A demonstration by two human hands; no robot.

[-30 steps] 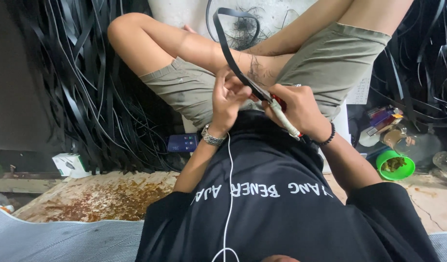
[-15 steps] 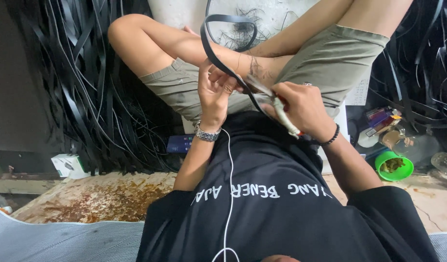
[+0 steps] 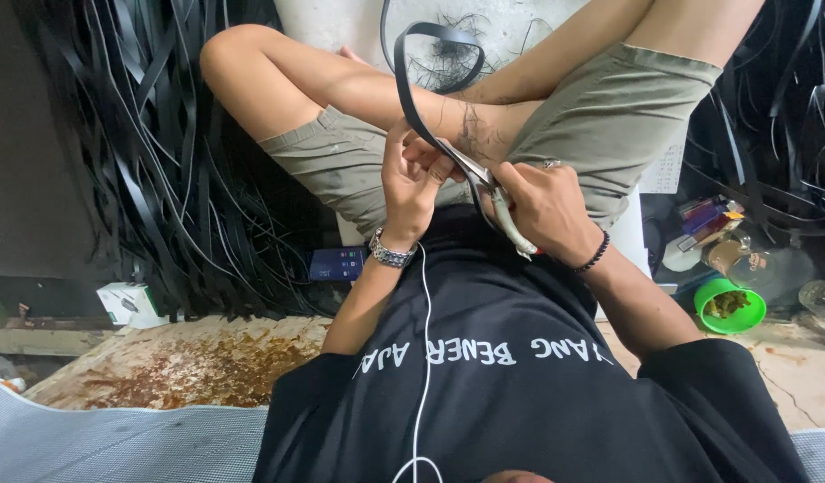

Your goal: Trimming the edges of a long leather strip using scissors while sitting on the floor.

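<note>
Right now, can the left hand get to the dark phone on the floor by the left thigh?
Probably yes, but not freely: the left hand is pinching the black strip, and the phone lies just below its forearm with nothing between.

Matt black rubbery strip (image 3: pixel 411 98), shiny metal scissors (image 3: pixel 480 179), matt black cloth shirt (image 3: pixel 520 376)

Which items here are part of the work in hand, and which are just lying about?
In use: black strip, scissors, left hand, right hand.

Lying about: green bowl, phone, small box, heaps of black strips.
</note>
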